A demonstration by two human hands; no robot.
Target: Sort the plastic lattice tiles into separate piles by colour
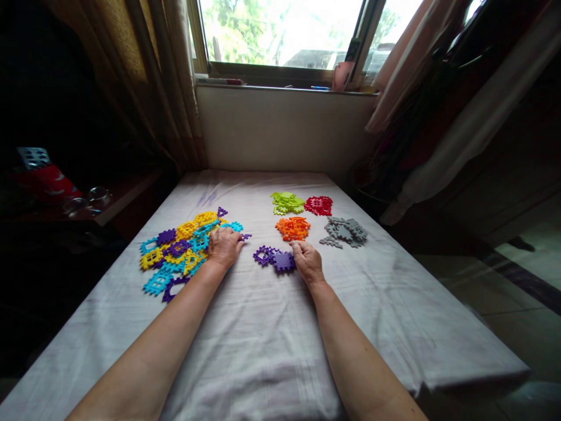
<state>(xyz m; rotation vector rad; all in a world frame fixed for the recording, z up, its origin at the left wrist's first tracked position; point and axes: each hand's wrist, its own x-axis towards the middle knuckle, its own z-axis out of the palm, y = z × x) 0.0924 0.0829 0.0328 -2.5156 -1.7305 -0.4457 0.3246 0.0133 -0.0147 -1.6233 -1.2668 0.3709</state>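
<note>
A mixed pile of yellow, blue and purple interlocking plastic pieces (193, 245) lies on the left of the table. My left hand (225, 247) rests at the pile's right edge, its fingers curled down. A purple piece (246, 237) pokes out at those fingertips. My right hand (308, 262) is closed, thumb and fingers together, just right of a small group of purple pieces (284, 261). Whatever its fingers may hold is hidden. Right beyond that hand lie orange pieces (293, 228).
Lime green pieces (287, 202) and red pieces (318, 205) lie farther back, side by side. Grey pieces (346, 231) form a heap on the right. A pale cloth covers the table (263, 339), which reaches the wall under a window. Curtains hang on both sides.
</note>
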